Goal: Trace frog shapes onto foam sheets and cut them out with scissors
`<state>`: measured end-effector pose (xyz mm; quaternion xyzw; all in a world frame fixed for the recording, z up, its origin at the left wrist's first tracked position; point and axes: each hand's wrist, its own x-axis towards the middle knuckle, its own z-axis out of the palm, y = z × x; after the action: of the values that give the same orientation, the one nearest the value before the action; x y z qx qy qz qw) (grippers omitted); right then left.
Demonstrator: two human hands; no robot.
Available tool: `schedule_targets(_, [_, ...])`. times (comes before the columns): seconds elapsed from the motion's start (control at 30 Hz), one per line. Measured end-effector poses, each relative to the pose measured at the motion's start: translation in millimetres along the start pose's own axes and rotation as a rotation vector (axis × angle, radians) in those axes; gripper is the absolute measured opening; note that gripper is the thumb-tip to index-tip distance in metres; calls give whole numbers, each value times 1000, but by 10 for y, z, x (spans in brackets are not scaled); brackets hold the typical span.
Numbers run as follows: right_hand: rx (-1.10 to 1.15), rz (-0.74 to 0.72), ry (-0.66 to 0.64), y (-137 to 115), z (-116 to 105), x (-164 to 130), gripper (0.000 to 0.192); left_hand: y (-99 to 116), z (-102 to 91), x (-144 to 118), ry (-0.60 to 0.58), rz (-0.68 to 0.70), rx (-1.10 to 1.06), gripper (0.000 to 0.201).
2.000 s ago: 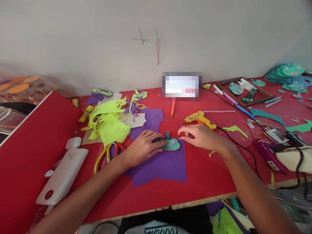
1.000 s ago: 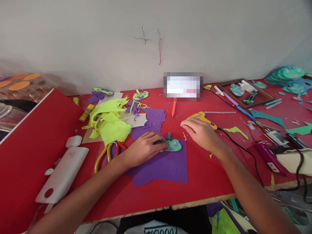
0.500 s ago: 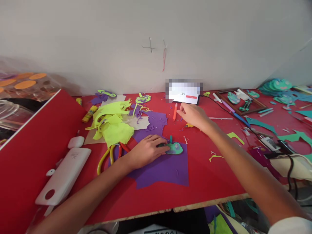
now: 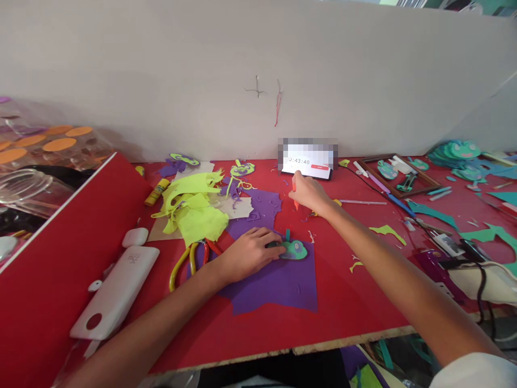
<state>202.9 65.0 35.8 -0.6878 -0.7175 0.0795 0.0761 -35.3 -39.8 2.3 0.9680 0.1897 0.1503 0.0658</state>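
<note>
My left hand rests on a teal frog-shaped cutout, its fingers pressing it flat on a purple foam sheet. Part of the cutout is hidden under the fingers. Farther back, near the phone, my right hand has its fingers closed round a slim orange pen-like tool, whose ends show above and below the grip. Just behind my right hand lies a small yellow object, partly covered.
A phone showing a timer leans on the wall. Yellow-green scraps, yellow-and-red-handled pliers, a glue stick and a white power bank lie left. Rightward are a wooden frame, a cable and teal scraps.
My right hand has moved slightly left and closed on the orange tool, which earlier lay beside it on the table. The left hand stays on the cutout. The view has tilted slightly.
</note>
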Motion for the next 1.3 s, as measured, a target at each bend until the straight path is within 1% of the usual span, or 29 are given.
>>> schedule_targets(0.03, [81, -21, 47, 7, -37, -61, 40, -3, 7, 1, 1, 3, 0, 29])
schedule_targets(0.13, [432, -51, 140, 52, -133, -331, 54, -12, 33, -6, 16, 20, -7, 29])
schedule_targets(0.17, [542, -73, 181, 75, -157, -444, 52, -16, 41, -12, 18, 23, -14, 30])
schedule_targets(0.2, [651, -107, 208, 102, -174, -563, 45, -19, 48, -20, 18, 23, -24, 32])
schedule_targets(0.23, [764, -144, 219, 130, -184, -681, 35, -23, 54, -28, 15, 23, -35, 33])
schedule_targets(0.3, [937, -202, 239, 187, -179, -895, 25, -28, 62, -43, 3, 24, -46, 34])
schedule_targets(0.33, [979, -219, 252, 216, -162, -979, 24, -29, 64, -48, 0, 28, -44, 34])
schedule_targets(0.4, [955, -257, 278, 268, -101, -1092, 21, -19, 65, -46, 0, 38, -22, 33])
schedule_targets(0.5, [893, -308, 410, 331, 41, -1141, 17, 37, 54, -3, 7, 27, 31, 27])
schedule_targets(0.57, [916, -282, 495, 355, 129, -1144, 17, 106, 38, 52, -3, 6, 66, 23])
schedule_targets(0.63, [955, -249, 523, 363, 181, -1159, 18, 186, 21, 119, -32, 2, 127, 22])
schedule_targets(0.67, [977, -244, 513, 362, 189, -1174, 19, 225, 16, 152, -49, -1, 168, 20])
schedule_targets(0.73, [1027, -252, 442, 355, 175, -1215, 20, 292, 20, 202, -67, 3, 232, 18])
schedule_targets(0.8, [1067, -259, 342, 349, 140, -1254, 23, 344, 44, 223, -62, 2, 257, 24])
schedule_targets(0.87, [1052, -260, 278, 354, 112, -1276, 23, 386, 82, 214, -47, -21, 259, 31])
schedule_targets(0.97, [922, -302, 270, 381, 111, -1267, 17, 436, 135, 176, -7, -65, 260, 32])
schedule_targets(1.03, [850, -329, 258, 402, 135, -1248, 17, 460, 154, 157, 24, -61, 251, 31])
schedule_targets(1.3, [790, -371, 110, 367, 236, -1215, 21, 489, 143, 151, 90, 6, 247, 28])
